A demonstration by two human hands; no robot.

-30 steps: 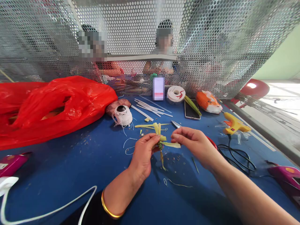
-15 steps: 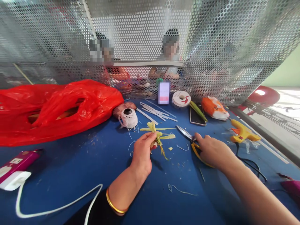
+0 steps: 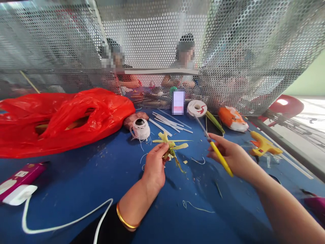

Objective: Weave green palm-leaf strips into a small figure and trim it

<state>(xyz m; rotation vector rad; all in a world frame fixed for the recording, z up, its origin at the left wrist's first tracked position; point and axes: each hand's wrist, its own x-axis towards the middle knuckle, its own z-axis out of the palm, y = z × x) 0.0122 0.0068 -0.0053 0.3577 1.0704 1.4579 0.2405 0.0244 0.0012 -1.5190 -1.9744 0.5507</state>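
Note:
Between the thumb and fingers of my left hand [image 3: 155, 162] is a small piece woven from yellow-green strips [image 3: 171, 151], with loose ends sticking out and a thin tail hanging down. My right hand [image 3: 227, 150] grips yellow-handled scissors [image 3: 220, 159] above the table, their blades pointing away toward the ribbon spool. The blades look closed. Behind the woven piece lies a flat yellow strip [image 3: 186, 140]. A small yellow scrap [image 3: 185, 162] and a bit of white thread [image 3: 199, 161] rest on the blue table [image 3: 175, 217] between my hands.
A red plastic bag [image 3: 109, 118] fills the left back. Nearby stand a white thread spool [image 3: 141, 130], white strips [image 3: 170, 122], a ribbon spool [image 3: 197, 108], an orange packet [image 3: 232, 118] and a yellow glue gun [image 3: 265, 144]. A perforated metal screen [image 3: 152, 34] rises behind, with two people beyond it.
My right hand has picked the scissors up off the table and turned them, blades now raised and pointing away. My left hand keeps the woven piece in nearly the same place.

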